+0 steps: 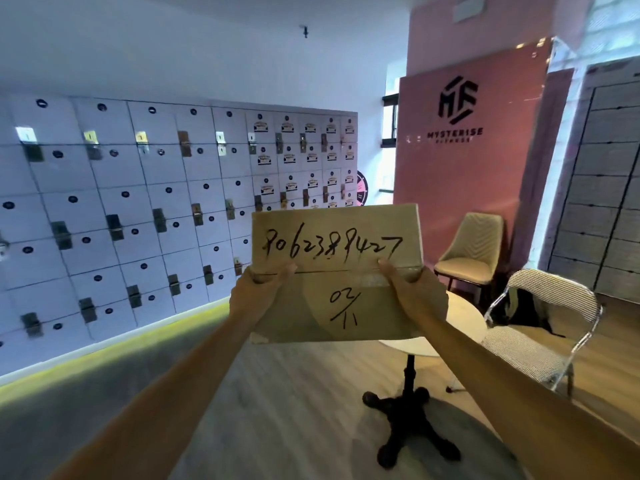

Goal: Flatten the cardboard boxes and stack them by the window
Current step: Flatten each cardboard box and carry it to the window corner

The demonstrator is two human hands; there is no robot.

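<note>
Locker room with a pale wood-grain floor (277, 393); a wall of white square lockers (138, 202) with dark round badges and metal hasps runs along the left, a greenish light strip at its foot.

Left hand (258, 292): the thumb lies pressed on the near face of the cardboard box (337, 275) at its left edge, level with the horizontal seam; the remaining fingers pass behind the board and their lie cannot be told. Right hand (412, 289): the thumb likewise presses the near face at the right edge, the other fingers hidden behind. Both forearms are bare and reach up from the lower corners of the view.

The box is brown cardboard, matt, scuffed, rectangular, held upright in the air at the centre of the view, well clear of the floor. Black marker digits run across its upper panel and "02/11" is written on the lower panel. Its lower left corner is frayed white.

Beyond the box: a round white table (464, 317) on a black cast four-foot pedestal, a folding chair (540, 341) with woven striped fabric and chrome tube frame carrying a dark bag, and a beige padded chair (474, 251) against a glossy pink panel (467, 161) bearing a black logo. Open floor lies between the lockers and the table.
</note>
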